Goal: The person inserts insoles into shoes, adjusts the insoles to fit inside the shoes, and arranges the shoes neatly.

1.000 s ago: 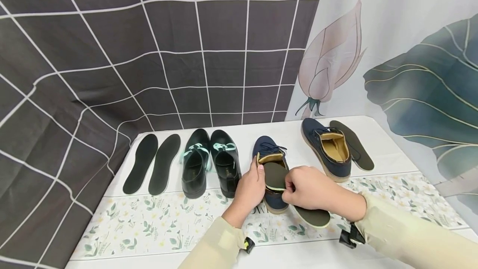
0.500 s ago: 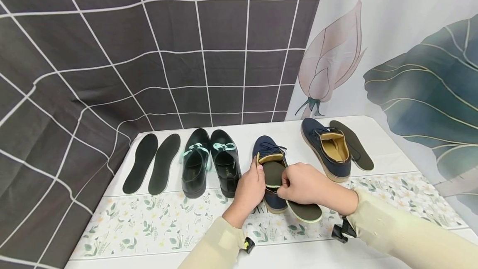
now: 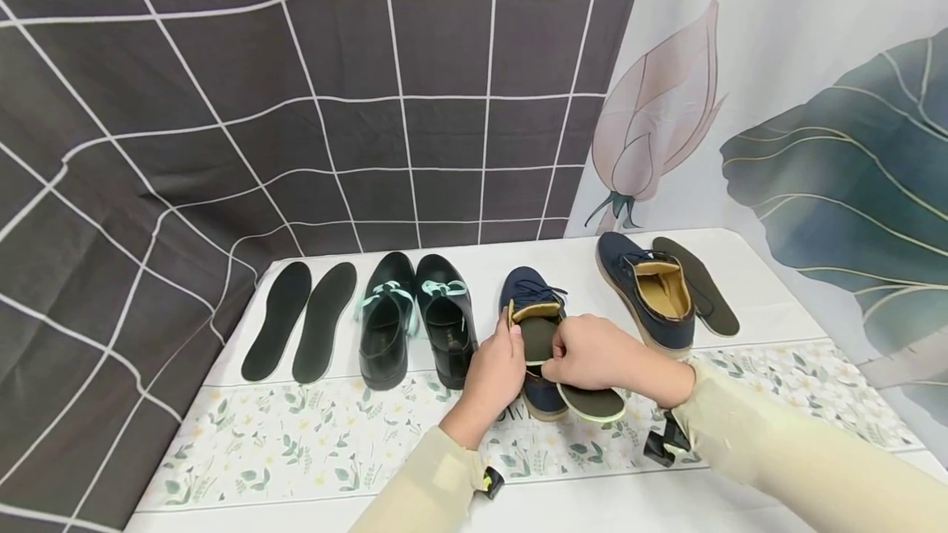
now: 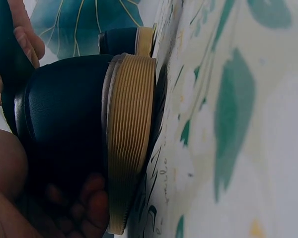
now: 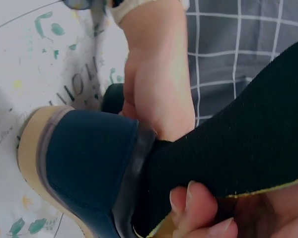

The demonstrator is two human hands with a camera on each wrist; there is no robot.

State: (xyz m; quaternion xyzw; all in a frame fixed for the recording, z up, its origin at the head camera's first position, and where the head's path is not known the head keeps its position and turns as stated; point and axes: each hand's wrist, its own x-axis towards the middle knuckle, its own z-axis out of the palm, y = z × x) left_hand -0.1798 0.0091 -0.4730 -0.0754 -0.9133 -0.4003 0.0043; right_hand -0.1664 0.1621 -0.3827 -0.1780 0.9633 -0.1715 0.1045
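Near the middle of the table [image 3: 563,500], a person's left hand [image 3: 494,364] is gripping a navy lace-up shoe [image 3: 544,396] by its side, while the right hand [image 3: 592,354] is pinching a dark insole [image 3: 595,402]. Over the last second that right hand has been moving left, bringing the insole's protruding end closer to the shoe. One end is lying inside the opening; the other is sticking out beside the heel. To me, the fitting is progressing but remaining incomplete.

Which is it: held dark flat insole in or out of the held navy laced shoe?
Partly in: the insole has one end inside the held navy shoe, the other sticking out beyond the right hand.
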